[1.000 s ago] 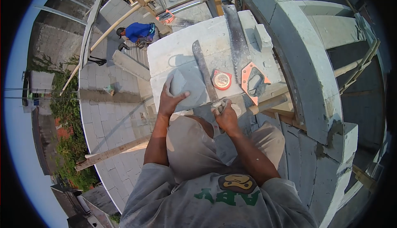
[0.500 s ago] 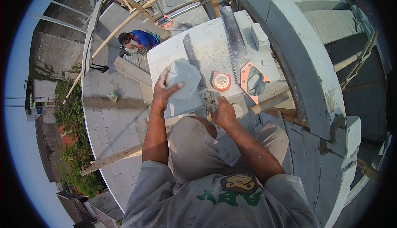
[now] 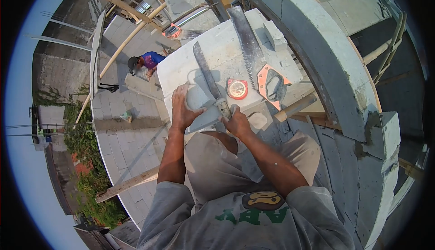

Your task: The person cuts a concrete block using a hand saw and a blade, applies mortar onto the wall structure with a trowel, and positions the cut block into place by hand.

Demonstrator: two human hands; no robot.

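"Blade (image 3: 205,68), one, long and dark, in the head view: where does it lie?"

"Over the pale slab (image 3: 179,71), tip to the far left, handle (image 3: 223,108) at the near side. The right hand (image 3: 238,124) pinches that handle between thumb and curled fingers; how fully they wrap it, I cannot tell."

"Grey chunk (image 3: 199,97), one?"

"On the slab's near left part, just left of the blade. The left hand (image 3: 181,111) is spread around it, fingers on its left, thumb reaching right on the near side (the digit most exposed, I judge). Whether steel touches chunk, I cannot tell."

"Handling notes?"

"Judged, not seen: chunk seated flat before any force; left thumb tucked back, off the blade's line; right grip closed firmly round the handle; strokes short and directed away from the left hand and the knees."

"Items adjoining?"

"Tape measure (image 3: 237,88), red-cased, right of the handle; saw (image 3: 250,46), orange-gripped, farther right, teeth facing left. Both want clearance from the elbow's swing. Another person (image 3: 152,59), far left, beyond the slab: chips best sent elsewhere."
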